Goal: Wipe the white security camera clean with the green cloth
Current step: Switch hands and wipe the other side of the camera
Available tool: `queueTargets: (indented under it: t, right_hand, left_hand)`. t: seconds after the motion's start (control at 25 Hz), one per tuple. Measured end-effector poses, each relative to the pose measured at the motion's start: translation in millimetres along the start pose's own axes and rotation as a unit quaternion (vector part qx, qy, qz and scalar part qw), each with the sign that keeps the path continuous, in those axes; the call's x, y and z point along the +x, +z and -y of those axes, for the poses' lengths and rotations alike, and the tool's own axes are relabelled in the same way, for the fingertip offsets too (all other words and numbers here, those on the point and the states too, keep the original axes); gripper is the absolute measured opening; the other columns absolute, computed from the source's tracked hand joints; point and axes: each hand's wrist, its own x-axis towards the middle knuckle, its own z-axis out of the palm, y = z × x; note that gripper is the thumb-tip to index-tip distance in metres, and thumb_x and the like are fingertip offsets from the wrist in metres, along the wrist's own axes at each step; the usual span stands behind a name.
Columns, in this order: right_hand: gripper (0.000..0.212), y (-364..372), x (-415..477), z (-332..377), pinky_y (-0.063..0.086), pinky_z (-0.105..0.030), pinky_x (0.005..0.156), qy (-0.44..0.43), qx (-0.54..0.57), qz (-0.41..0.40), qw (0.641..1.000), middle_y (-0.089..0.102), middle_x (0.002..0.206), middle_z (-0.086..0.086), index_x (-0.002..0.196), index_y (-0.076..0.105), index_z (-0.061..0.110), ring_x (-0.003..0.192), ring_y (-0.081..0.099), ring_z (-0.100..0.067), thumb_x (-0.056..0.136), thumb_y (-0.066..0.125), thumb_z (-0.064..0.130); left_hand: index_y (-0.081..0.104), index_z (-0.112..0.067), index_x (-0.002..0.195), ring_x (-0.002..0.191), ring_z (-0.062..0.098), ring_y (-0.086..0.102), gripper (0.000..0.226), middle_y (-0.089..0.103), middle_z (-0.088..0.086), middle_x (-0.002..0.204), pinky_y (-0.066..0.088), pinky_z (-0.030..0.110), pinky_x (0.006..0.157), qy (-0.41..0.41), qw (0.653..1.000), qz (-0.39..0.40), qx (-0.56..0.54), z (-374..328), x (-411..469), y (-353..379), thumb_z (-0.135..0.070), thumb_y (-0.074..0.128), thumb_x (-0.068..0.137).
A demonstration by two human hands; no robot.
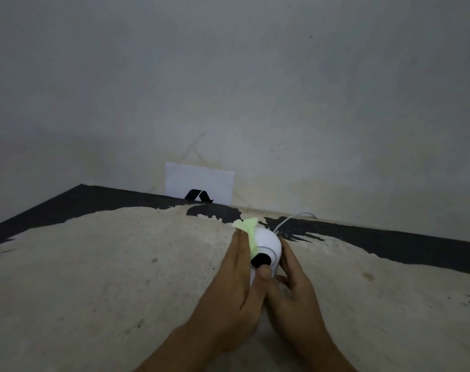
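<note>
A white dome-shaped security camera (268,241) with a round black lens stands on the worn table (107,277), right of centre and near the wall. My left hand (235,285) presses a pale green cloth (248,228) flat against the camera's left side, and its thumb rests just below the lens. The cloth's top corner sticks up past my fingertips. Against the camera's right side lies my right hand (292,275), holding the body; the camera's base is hidden between both hands.
A white cable (290,218) runs from the camera's back toward the wall. A white sheet with a black logo (199,183) leans against the wall behind the table. The tabletop is beige with black patches along its far edge.
</note>
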Motion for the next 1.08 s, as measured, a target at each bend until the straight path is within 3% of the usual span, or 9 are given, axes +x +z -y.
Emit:
queueTargets:
  t: [0.08, 0.16, 0.32, 0.48, 0.6, 0.68, 0.84, 1.0, 1.08]
  right_hand:
    - [0.074, -2, -1, 0, 0.045, -0.047, 0.102, 0.015, 0.01, 0.016, 1.0, 0.045, 0.142, 0.006, 0.142, 0.028, 0.037, 0.125, 0.048, -0.022, 0.077, 0.062, 0.046]
    - [0.077, -5, -2, 1, 0.047, -0.047, 0.1, -0.001, 0.008, 0.03, 1.0, 0.046, 0.14, 0.012, 0.142, 0.027, 0.039, 0.124, 0.048, -0.018, 0.074, 0.059, 0.055]
    - [0.075, -9, 1, 3, 0.047, -0.019, 0.089, 0.01, 0.011, 0.036, 0.999, 0.051, 0.135, 0.005, 0.143, 0.028, 0.029, 0.109, 0.057, -0.008, 0.073, 0.043, 0.053]
    - [0.06, -9, -4, 8, 0.041, 0.004, 0.068, -0.003, 0.045, 0.024, 0.999, 0.05, 0.117, 0.028, 0.14, 0.03, 0.033, 0.09, 0.051, 0.027, 0.082, 0.041, 0.045]
    - [0.058, -9, -4, 5, 0.038, -0.004, 0.09, -0.006, 0.026, 0.029, 0.999, 0.043, 0.142, 0.01, 0.143, 0.026, 0.029, 0.119, 0.045, 0.004, 0.088, 0.035, 0.044]
    - [0.054, -12, -4, 4, 0.037, 0.0, 0.086, -0.02, -0.001, 0.039, 0.999, 0.043, 0.142, 0.008, 0.145, 0.023, 0.03, 0.114, 0.046, 0.006, 0.094, 0.036, 0.039]
    - [0.07, -14, -6, 4, 0.046, -0.016, 0.089, -0.061, -0.085, 0.058, 0.993, 0.052, 0.136, 0.007, 0.147, 0.015, 0.033, 0.112, 0.055, -0.005, 0.086, 0.045, 0.051]
    - [0.067, -9, -5, 3, 0.04, -0.004, 0.082, -0.085, -0.107, 0.009, 0.991, 0.057, 0.132, 0.004, 0.145, 0.025, 0.026, 0.108, 0.056, -0.01, 0.086, 0.055, 0.041]
    - [0.064, -7, -5, 3, 0.047, -0.018, 0.089, -0.092, -0.104, -0.003, 0.99, 0.058, 0.131, 0.002, 0.143, 0.029, 0.026, 0.112, 0.057, -0.014, 0.087, 0.059, 0.035]
  left_hand:
    - [-0.015, -0.047, 0.13, 0.135, -0.011, -0.005, 0.071, -0.012, -0.031, 0.142, -0.005, 0.0, 0.103, -0.013, 1.0, 0.009, -0.011, 0, -1, -2, -0.077, 0.01, 0.07]
    - [-0.004, -0.04, 0.143, 0.14, -0.002, 0.008, 0.085, 0.003, -0.02, 0.154, 0.009, 0.018, 0.116, -0.029, 0.998, -0.001, -0.053, 3, -1, -6, -0.082, 0.014, 0.071]
    - [-0.016, -0.034, 0.143, 0.137, -0.008, -0.017, 0.09, -0.022, -0.024, 0.15, -0.001, 0.019, 0.115, 0.045, 0.997, 0.041, 0.054, -8, -4, -9, -0.083, 0.0, 0.068]
    - [-0.001, -0.035, 0.146, 0.141, 0.003, 0.016, 0.097, 0.008, -0.012, 0.157, 0.017, 0.027, 0.118, -0.053, 0.997, 0.03, -0.039, 2, -8, -6, -0.088, 0.011, 0.065]
    - [-0.018, -0.047, 0.13, 0.139, -0.005, -0.006, 0.075, -0.014, -0.022, 0.15, 0.004, 0.019, 0.115, -0.034, 0.998, 0.052, -0.028, -2, -20, -1, -0.077, 0.016, 0.07]
    - [-0.022, -0.05, 0.127, 0.138, -0.007, -0.012, 0.069, -0.02, -0.024, 0.147, 0.001, 0.019, 0.115, -0.026, 0.998, 0.062, -0.021, -4, -24, -1, -0.074, 0.013, 0.072]
    - [0.007, -0.032, 0.147, 0.141, 0.004, 0.018, 0.091, 0.017, -0.009, 0.156, 0.017, 0.036, 0.118, -0.088, 0.986, 0.056, -0.128, 8, -15, 0, -0.082, 0.02, 0.073]
    - [0.001, -0.038, 0.145, 0.143, 0.006, 0.013, 0.093, 0.009, -0.007, 0.158, 0.013, 0.034, 0.119, -0.097, 0.988, 0.056, -0.109, 12, -19, 4, -0.086, 0.017, 0.068]
    - [0.01, -0.034, 0.147, 0.141, 0.006, 0.02, 0.091, 0.019, -0.007, 0.156, 0.019, 0.037, 0.118, -0.099, 0.984, 0.098, -0.109, 13, -21, -2, -0.085, 0.016, 0.071]
